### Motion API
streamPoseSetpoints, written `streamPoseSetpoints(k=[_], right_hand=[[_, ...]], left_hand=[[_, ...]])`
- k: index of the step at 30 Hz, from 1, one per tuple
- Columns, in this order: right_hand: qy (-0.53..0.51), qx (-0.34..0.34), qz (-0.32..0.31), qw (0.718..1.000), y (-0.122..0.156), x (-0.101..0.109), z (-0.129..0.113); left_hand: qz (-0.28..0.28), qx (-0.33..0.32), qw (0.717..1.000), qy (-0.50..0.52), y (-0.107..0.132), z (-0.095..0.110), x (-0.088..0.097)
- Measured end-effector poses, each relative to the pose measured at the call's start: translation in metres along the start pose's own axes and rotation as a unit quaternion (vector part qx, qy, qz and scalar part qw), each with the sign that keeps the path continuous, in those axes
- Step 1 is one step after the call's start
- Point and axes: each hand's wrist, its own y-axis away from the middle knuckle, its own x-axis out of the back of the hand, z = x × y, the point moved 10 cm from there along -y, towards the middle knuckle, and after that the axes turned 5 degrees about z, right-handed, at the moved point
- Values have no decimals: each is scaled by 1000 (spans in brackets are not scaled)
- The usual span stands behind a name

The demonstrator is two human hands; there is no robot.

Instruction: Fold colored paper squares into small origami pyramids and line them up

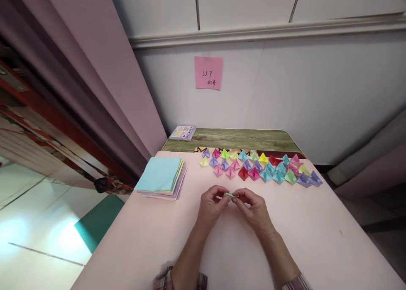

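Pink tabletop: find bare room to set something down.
On the tabletop, bare: right of the right hand, out to the edge; left of the left hand, nearer than the paper stack. Crowded: beyond both hands, with rows of origami boats.

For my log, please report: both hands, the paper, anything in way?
Left hand, right hand: pinching green paper. Folded shapes beyond, not in the way.
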Motion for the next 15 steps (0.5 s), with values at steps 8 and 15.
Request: streamPoseSetpoints(k=[8,15], right_hand=[[-32,-46,-10,998,1,-3,22],[-126,-91,-30,987,4,-10,25]], left_hand=[[-36,18,999,32,0,-6,-8],[-48,41,994,87,1,-8,-13]])
